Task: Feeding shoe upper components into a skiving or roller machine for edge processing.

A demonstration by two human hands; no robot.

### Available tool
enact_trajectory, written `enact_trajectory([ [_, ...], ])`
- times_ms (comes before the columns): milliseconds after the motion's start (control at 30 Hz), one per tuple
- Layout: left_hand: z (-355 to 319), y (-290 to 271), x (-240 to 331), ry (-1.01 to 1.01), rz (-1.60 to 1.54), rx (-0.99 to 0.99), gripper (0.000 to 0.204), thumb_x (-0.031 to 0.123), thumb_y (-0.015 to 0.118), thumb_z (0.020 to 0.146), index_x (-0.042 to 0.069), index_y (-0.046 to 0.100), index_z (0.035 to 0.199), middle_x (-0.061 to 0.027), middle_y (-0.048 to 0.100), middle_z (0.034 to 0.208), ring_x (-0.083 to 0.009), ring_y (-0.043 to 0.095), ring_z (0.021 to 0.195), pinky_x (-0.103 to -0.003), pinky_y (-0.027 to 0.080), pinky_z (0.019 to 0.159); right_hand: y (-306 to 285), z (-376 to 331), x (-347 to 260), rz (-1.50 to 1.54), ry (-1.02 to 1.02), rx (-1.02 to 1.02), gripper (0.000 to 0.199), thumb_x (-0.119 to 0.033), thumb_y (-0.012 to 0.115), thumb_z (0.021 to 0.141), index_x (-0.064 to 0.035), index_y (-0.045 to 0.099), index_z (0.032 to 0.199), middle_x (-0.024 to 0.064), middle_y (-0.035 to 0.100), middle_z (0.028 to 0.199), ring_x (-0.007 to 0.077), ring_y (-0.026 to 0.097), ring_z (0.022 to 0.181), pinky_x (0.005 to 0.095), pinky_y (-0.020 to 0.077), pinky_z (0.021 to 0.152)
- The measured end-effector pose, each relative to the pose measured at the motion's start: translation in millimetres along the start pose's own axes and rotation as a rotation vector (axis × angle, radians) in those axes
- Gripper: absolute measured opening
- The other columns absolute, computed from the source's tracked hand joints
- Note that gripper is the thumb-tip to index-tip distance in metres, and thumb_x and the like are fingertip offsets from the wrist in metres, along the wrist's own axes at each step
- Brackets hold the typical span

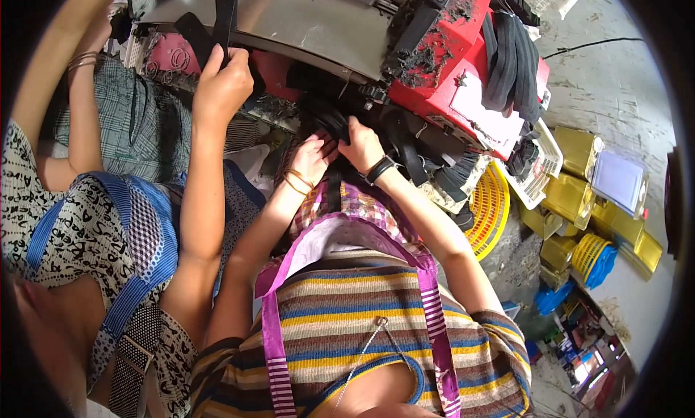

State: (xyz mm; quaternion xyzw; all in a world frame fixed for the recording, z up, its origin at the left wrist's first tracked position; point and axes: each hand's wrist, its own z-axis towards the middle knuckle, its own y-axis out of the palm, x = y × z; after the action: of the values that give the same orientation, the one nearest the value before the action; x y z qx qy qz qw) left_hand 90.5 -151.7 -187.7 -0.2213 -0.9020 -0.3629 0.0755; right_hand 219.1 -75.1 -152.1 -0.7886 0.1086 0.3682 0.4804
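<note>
My left hand, with thin bangles on the wrist, and my right hand, with a black watch, meet close together in front of my chest. Both pinch a bunched black strap that runs down between them toward my lap. The strap lies at the dirty front edge of a red machine with a grey metal bed. Part of the strap is hidden under my fingers. I wear a striped shirt and a purple apron.
To my left, a co-worker's hand holds up another black strap. More black straps hang over the machine's right end. A white basket, a yellow basket and gold tins stand at the right.
</note>
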Motion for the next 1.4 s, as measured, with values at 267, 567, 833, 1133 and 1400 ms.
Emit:
enact_trajectory([
  [267, -5.5, 19.3, -3.2, -0.066, 0.021, -0.100, 0.047, 0.041, 0.050, 0.087, 0.005, 0.045, 0.116, -0.0078, 0.051, 0.113, -0.0199, 0.044, 0.112, -0.036, 0.033, 0.097, 14.7, -38.6, -15.6, -0.126, -0.258, 0.142, 0.054, -0.011, 0.051, 0.077, 0.0035, 0.033, 0.126, 0.0213, 0.046, 0.115, 0.0352, 0.048, 0.103, 0.0389, 0.0435, 0.085],
  [567, -21.2, 28.3, 2.1, 0.359, 0.213, 0.002, 0.034, 0.017, 0.065, 0.080, 0.005, 0.053, 0.109, -0.0029, 0.056, 0.104, -0.0135, 0.051, 0.097, -0.026, 0.039, 0.086, -20.2, -26.4, -29.0, 0.258, -0.119, 0.082, 0.037, -0.013, 0.067, 0.072, 0.0007, 0.053, 0.104, 0.0183, 0.059, 0.095, 0.0311, 0.059, 0.086, 0.0335, 0.0477, 0.074],
  [833, -30.0, 35.5, 5.4, 0.524, 0.544, 0.006, 0.029, 0.016, 0.065, 0.080, 0.001, 0.056, 0.103, -0.0032, 0.060, 0.096, -0.0120, 0.054, 0.088, -0.025, 0.041, 0.080, -40.5, -29.6, -27.8, 0.392, -0.076, 0.042, 0.025, -0.013, 0.057, 0.082, 0.0002, 0.056, 0.104, 0.0186, 0.062, 0.086, 0.0247, 0.063, 0.076, 0.0285, 0.0475, 0.068],
  [1133, -39.9, 56.9, -1.6, 0.584, 0.595, 0.095, 0.016, 0.011, 0.066, 0.078, 0.000, 0.060, 0.087, 0.0007, 0.059, 0.082, -0.0071, 0.052, 0.071, -0.022, 0.043, 0.065, -30.6, -38.7, -3.9, 0.584, 0.054, 0.094, 0.022, -0.014, 0.057, 0.083, 0.0026, 0.058, 0.097, 0.0108, 0.062, 0.076, 0.0118, 0.057, 0.064, 0.0255, 0.0452, 0.061],
  [1400, -46.8, 70.2, -4.4, 0.549, 0.553, 0.078, 0.012, 0.007, 0.060, 0.081, 0.000, 0.060, 0.091, -0.0026, 0.061, 0.085, -0.0087, 0.056, 0.076, -0.023, 0.044, 0.070, -17.6, -37.2, 10.9, 0.778, 0.115, 0.141, 0.015, -0.011, 0.056, 0.080, 0.0018, 0.051, 0.085, 0.0066, 0.052, 0.065, 0.0084, 0.046, 0.060, 0.0258, 0.0404, 0.055],
])
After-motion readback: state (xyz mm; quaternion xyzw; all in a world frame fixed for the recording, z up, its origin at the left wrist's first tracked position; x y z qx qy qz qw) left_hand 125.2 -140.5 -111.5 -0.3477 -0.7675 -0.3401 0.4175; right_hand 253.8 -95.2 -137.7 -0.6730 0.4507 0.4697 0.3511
